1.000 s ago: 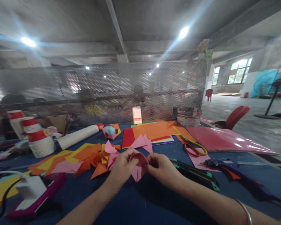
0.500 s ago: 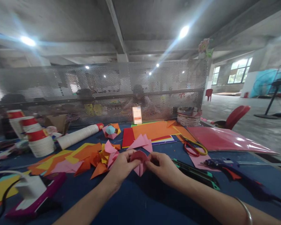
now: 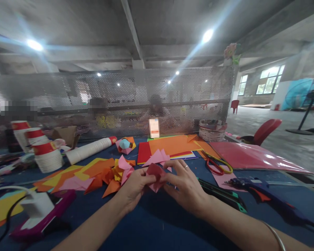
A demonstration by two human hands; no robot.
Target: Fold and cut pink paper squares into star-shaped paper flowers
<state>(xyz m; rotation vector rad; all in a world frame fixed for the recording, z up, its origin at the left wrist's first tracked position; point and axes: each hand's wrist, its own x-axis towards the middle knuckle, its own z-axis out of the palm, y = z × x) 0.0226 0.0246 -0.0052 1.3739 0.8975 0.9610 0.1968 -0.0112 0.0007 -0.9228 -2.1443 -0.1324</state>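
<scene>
A folded piece of pink paper [image 3: 155,174] is held above the blue table, its upper part spread into a pointed, diamond-like shape. My left hand [image 3: 136,184] is closed on its left side, thumb on the near face. At the right edge, fingertips of my right hand [image 3: 187,183] press on the fold, while its other fingers are bent and spread apart. Just behind lie pink folded triangles [image 3: 158,157]. A pile of folded orange, yellow and pink pieces [image 3: 117,174] sits left of my left hand. Part of a green-and-black cutter [image 3: 225,195] shows beyond my right forearm.
Scissors [image 3: 217,167] and a blue glue gun [image 3: 261,191] lie to the right. Paper cups [image 3: 47,158] and a purple power strip [image 3: 42,219] stand on the left. Coloured sheets [image 3: 170,144] and a woven basket [image 3: 212,130] are before a perforated metal screen [image 3: 115,90].
My right hand has loosened its pinch and lifted, with its fingers more spread at the paper's right edge. The pink paper has turned and shows more of its face. My left hand keeps its hold.
</scene>
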